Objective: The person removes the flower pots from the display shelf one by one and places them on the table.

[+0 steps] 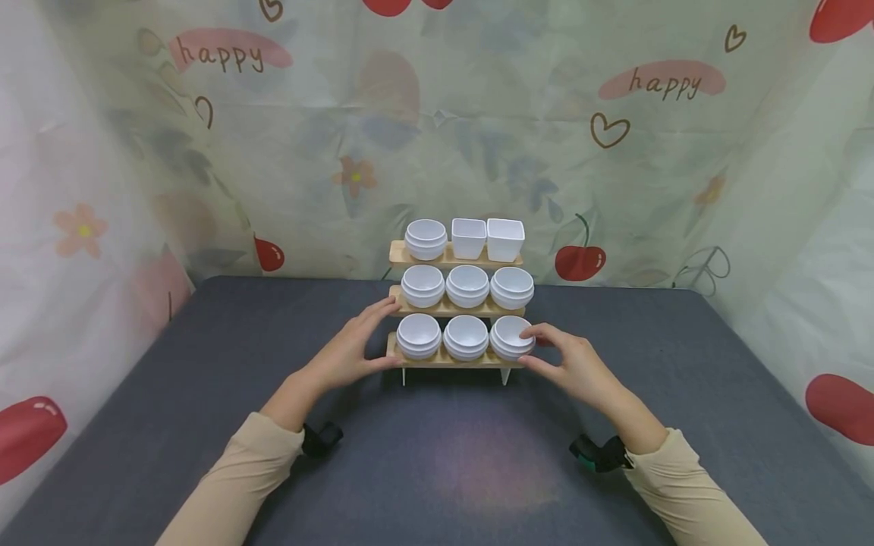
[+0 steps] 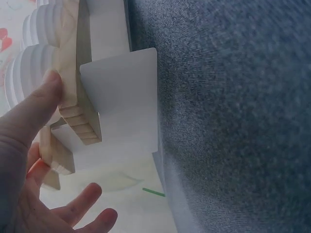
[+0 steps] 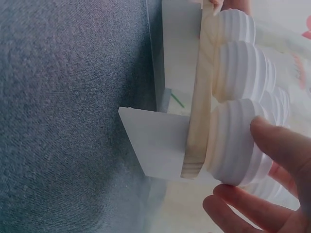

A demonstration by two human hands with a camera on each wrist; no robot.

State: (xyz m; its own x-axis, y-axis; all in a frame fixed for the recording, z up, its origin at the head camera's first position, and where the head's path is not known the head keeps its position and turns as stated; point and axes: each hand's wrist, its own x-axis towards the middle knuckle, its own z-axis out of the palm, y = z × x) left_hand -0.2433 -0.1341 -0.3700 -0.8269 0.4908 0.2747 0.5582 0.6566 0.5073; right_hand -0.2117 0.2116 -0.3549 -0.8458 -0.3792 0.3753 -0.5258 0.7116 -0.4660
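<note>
A three-tier stand with pale wooden shelves and white side supports holds small white bowls. My right hand pinches the round ribbed bowl at the right end of the bottom shelf, thumb on its near side and a finger at its outer side. That bowl sits on the shelf. My left hand is at the stand's left side, its fingers spread. Its thumb rests at the end of the bottom shelf beside the left bowl, and the fingers reach to the middle shelf's end.
Round bowls line the middle shelf; the top one carries a round bowl and two square ones. The stand is on a dark grey cloth-covered table. A printed curtain hangs behind and at both sides.
</note>
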